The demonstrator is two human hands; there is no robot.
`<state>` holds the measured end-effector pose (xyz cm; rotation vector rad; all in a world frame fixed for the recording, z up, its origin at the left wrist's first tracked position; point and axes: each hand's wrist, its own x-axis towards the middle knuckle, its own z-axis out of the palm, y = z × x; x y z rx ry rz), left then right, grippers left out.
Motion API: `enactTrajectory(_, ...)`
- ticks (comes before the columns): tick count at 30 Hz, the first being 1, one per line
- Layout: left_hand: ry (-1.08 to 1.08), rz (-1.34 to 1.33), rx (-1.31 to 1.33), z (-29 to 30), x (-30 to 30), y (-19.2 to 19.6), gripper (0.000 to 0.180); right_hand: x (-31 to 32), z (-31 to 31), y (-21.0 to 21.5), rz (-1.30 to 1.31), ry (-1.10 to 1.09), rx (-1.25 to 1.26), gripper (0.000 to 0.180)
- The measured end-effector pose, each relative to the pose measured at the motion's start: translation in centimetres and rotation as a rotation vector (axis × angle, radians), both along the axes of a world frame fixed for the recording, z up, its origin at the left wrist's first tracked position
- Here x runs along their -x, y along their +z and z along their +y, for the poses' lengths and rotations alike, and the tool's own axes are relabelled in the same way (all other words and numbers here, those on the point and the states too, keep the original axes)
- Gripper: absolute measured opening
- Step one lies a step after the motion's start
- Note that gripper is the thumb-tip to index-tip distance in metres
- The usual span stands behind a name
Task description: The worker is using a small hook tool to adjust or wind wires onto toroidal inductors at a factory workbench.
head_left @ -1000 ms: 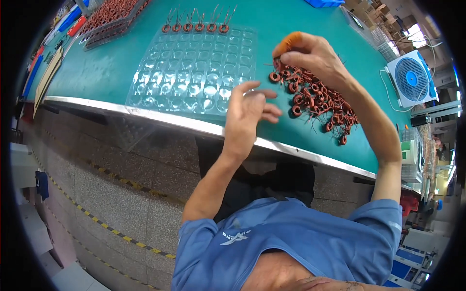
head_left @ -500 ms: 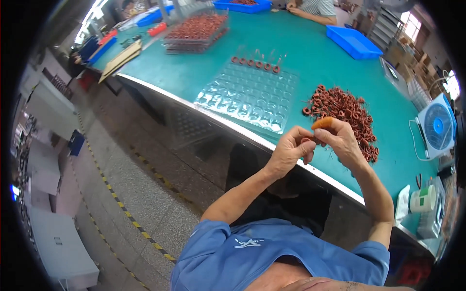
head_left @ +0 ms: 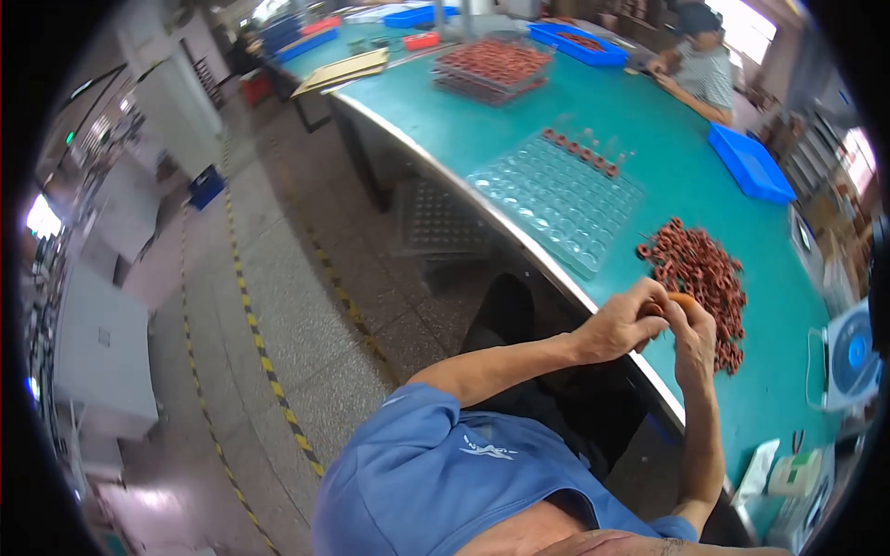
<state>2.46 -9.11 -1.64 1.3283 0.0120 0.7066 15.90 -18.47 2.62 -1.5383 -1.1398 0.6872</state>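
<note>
My left hand (head_left: 616, 328) is closed around a small reddish-brown ring coil (head_left: 653, 309), only part of which shows between the fingers. Against it my right hand (head_left: 693, 335) is pinched, its fingertips meeting the left ones at the coil. An orange cover (head_left: 684, 301) wraps one right finger. Both hands are above the table's near edge, just in front of a heap of similar ring coils (head_left: 700, 278) with thin wire leads. Left of the heap lies a clear plastic tray (head_left: 556, 204) with round pockets; a row of coils (head_left: 581, 152) stands along its far edge, leads up.
Farther back are stacked trays full of coils (head_left: 491, 67) and blue bins (head_left: 751, 165). A co-worker (head_left: 700, 69) sits across the green table (head_left: 436, 134). At right stand a blue fan (head_left: 851, 352) and a white-green roll (head_left: 795, 474). More pocketed trays (head_left: 440, 218) lie beneath the table.
The whole view has swung, so the table and hands appear farther right and lower. My hands remain together at the coil, with the left fingers now curled more tightly around it.
</note>
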Motion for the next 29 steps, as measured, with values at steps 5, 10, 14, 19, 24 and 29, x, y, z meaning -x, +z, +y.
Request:
enactTrajectory(5, 0.154, -0.032, -0.194, -0.6, -0.2, 0.4, 0.025, 0.2, -1.0, 0.2, -0.121, -0.096, -0.133, 0.019)
enactTrajectory(10, 0.279, 0.038, -0.207, -0.1, 0.9, 0.4, 0.027, 0.6, 0.4, 0.2, -0.159, -0.041, -0.184, 0.02)
enactTrajectory(14, 0.171, -0.077, -0.071, -0.3, 0.0, -0.7, 0.038, 0.4, 0.1, -1.3, -0.142, -0.123, -0.266, 0.015)
enactTrajectory(19, 0.31, 0.069, -0.296, -0.2, -1.2, -1.2, 0.023, 0.4, -1.4, -1.3, -1.247, -0.343, -0.627, 0.018)
enactTrajectory(24, 0.365, 0.03, -0.431, -0.5, -1.3, -1.2, 0.028, 1.9, -2.3, -1.6, -1.416, -0.317, -0.669, 0.024)
enactTrajectory(29, 0.14, 0.094, -0.307, 0.1, -0.3, -1.3, 0.03, 1.6, -2.3, -2.0, -1.232, -0.325, -0.654, 0.018)
